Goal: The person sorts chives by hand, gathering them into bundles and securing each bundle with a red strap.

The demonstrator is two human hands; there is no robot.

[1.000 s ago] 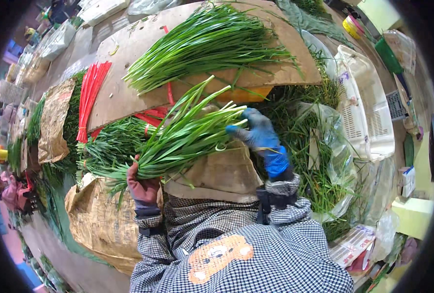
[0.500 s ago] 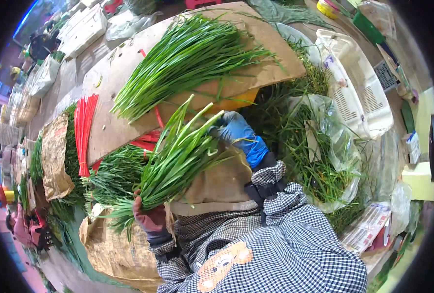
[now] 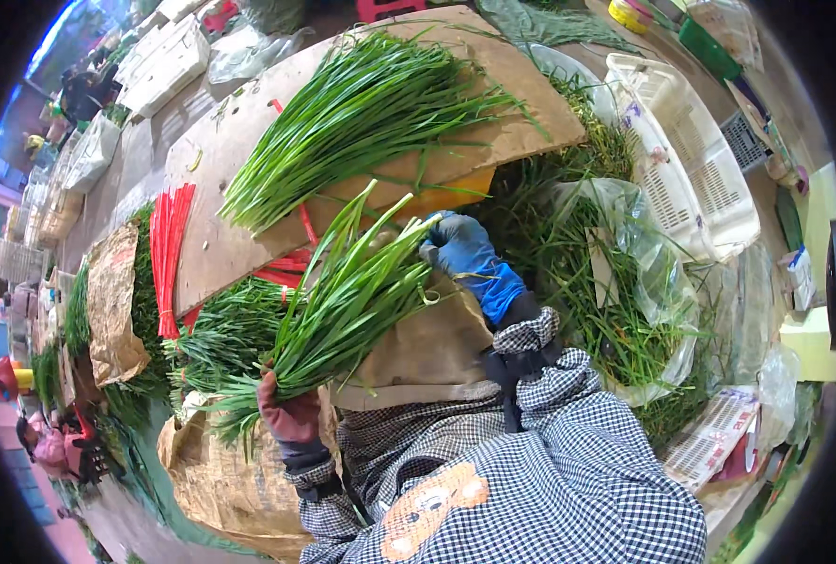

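Note:
A loose bunch of garlic chives (image 3: pixel 343 324) lies slantwise over my lap, its pale stems pointing up and right. Near its leafy lower end, my left hand (image 3: pixel 288 411) in a maroon glove is closed around it. My right hand (image 3: pixel 462 246), in a blue glove, has its fingers curled at the stem ends, seemingly pinching some; the fingertips are partly hidden. Beyond, a larger heap of chives (image 3: pixel 362 122) rests on a wooden board (image 3: pixel 540 113). Red tie strips (image 3: pixel 171 254) hang at the board's left edge.
Tied green bunches (image 3: pixel 225 329) lie left of my lap, beside brown paper sacking (image 3: pixel 235 479). To the right sit loose greens in a clear plastic bag (image 3: pixel 658 282) and a white plastic crate (image 3: pixel 695 169). White boxes (image 3: pixel 169 70) stand at the far left.
My right hand has shifted slightly right, with its fingers still at the stem ends. The left hand keeps its hold on the bunch. The view has moved a little.

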